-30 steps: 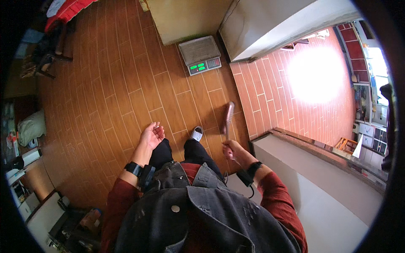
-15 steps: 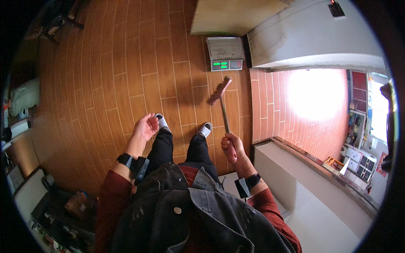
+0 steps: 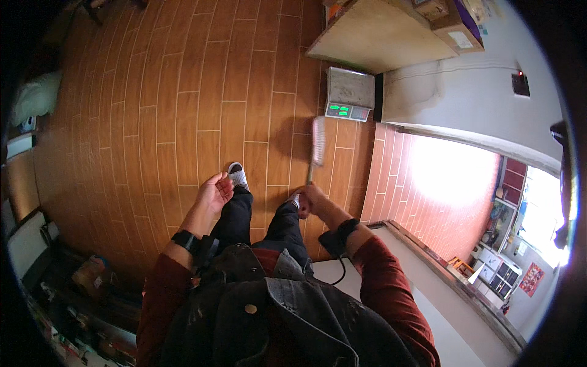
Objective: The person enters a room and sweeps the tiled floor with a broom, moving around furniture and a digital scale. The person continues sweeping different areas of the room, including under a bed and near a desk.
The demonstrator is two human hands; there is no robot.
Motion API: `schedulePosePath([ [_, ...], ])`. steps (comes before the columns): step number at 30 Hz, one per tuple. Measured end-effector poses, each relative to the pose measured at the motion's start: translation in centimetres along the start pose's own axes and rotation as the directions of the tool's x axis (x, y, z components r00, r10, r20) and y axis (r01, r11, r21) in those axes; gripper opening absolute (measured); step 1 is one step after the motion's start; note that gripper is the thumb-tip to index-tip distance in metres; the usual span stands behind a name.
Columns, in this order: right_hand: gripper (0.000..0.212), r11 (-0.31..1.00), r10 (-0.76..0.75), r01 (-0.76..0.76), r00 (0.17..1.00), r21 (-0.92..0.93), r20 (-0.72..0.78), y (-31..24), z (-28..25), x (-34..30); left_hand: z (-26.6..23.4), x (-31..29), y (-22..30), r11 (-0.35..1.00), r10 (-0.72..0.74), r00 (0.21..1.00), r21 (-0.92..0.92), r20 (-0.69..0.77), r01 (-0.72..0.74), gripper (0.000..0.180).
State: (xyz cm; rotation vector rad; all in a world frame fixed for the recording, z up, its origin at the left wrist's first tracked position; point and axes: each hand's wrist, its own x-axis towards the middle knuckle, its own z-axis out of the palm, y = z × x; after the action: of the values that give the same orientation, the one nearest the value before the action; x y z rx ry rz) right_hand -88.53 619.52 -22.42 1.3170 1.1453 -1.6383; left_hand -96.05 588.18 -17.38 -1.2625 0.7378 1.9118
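The person's right hand [image 3: 310, 199] is closed around a rake-like tool [image 3: 317, 153], holding it out over the brown tiled floor [image 3: 202, 104]. I see a long, narrow, pinkish head [image 3: 318, 136], blurred into pale streaks, on a thin handle [image 3: 310, 174]. The left hand [image 3: 215, 193] is loosely curled, fingers partly spread. Beyond the head sits a grey scale [image 3: 350, 90], green-lit.
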Motion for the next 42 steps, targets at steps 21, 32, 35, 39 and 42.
schedulePosePath([
  [21, 0.05, 0.964, -0.173, 0.225, 0.934, -0.139, 0.313, -8.5, 10.5, -8.7, -1.9, -1.4, 8.1, 0.987, 0.074, 0.996, -0.143, -0.041, -0.079, 0.016],
  [32, 0.03, 0.963, 0.04, -0.004, 0.991, -0.27, 0.127, -9.5, 9.2, -1.6, -4.4, -0.1, 8.7, 0.973, 0.023, 0.999, -0.228, -0.031, -0.029, 0.016],
  [35, 0.04, 0.953, -0.049, 0.121, 0.966, -0.277, 0.253, -8.0, 11.9, -1.2, -4.0, -0.2, 8.9, 0.976, 0.025, 1.0, -0.214, -0.009, -0.026, 0.016],
  [39, 0.033, 0.979, -0.113, 0.162, 0.935, -0.122, 0.336, -10.2, 12.3, -3.2, -0.9, -0.9, 9.6, 0.985, 0.071, 0.997, -0.156, -0.012, -0.072, 0.016],
  [42, 0.022, 0.987, -0.07, 0.005, 0.911, 0.16, 0.405, -14.1, 10.2, -4.1, 2.6, -0.1, 10.0, 0.989, 0.102, 0.995, -0.105, -0.02, -0.104, 0.017],
])
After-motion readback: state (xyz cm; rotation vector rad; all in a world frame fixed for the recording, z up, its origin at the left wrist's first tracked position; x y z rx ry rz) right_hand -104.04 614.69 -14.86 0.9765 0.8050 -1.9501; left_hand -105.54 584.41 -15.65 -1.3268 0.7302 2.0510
